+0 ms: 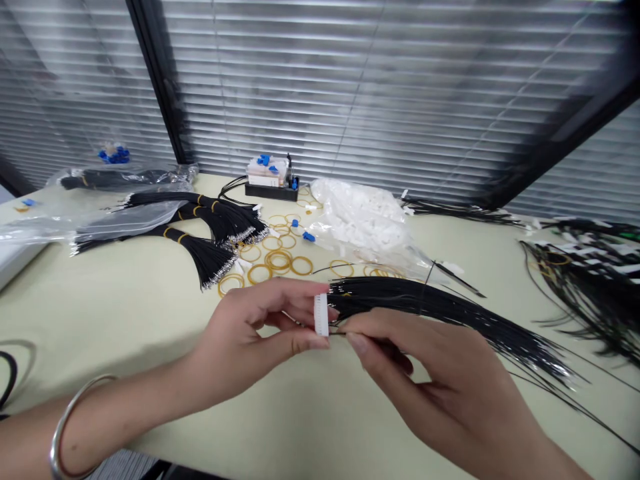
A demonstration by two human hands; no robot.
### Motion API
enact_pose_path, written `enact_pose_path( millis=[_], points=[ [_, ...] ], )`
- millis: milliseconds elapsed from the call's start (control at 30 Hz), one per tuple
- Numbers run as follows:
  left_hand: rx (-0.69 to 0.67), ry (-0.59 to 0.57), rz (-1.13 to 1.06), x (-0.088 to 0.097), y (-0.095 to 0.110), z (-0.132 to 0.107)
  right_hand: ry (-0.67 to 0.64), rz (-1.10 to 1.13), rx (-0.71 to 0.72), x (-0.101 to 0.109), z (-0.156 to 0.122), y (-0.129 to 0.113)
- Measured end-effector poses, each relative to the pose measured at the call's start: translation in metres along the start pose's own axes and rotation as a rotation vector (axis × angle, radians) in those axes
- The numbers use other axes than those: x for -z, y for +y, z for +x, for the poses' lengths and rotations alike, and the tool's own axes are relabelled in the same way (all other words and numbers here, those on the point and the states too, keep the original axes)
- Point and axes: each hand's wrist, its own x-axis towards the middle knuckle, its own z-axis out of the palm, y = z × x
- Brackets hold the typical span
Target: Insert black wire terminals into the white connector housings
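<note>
Between the thumb and fingers of my left hand (265,333) is a white connector housing (321,315), held upright with a row of small slots along it. My right hand (430,380) pinches a thin black wire (338,333) close to its end, right at the lower edge of the housing. Whether the wire tip is inside a slot I cannot tell. Just behind both hands lies a long bundle of black wires (400,293), with shiny terminals at its right end. Part of this bundle is hidden by my right hand.
Yellow rubber bands (277,260) lie scattered beyond my hands. Tied black wire bundles (200,253) sit at left near plastic bags. A clear bag of white housings (360,213), a black tray (271,191) and tweezers (457,279) lie farther back. Assembled cables (595,280) are at right.
</note>
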Motion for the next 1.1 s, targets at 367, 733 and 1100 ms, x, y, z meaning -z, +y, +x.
enact_pose_path(
  millis=[367, 733, 1100],
  points=[
    [0.134, 0.148, -0.076, 0.002, -0.003, 0.010, -0.159, -0.449, 0.244, -0.010, -0.013, 0.018],
    [0.129, 0.147, -0.043, 0.002, -0.007, 0.009, -0.151, -0.701, 0.262, -0.035, -0.007, 0.027],
    [0.113, 0.148, -0.049, 0.002, -0.008, 0.010, -0.209, -0.296, 0.118, -0.009, -0.001, 0.026]
  ],
)
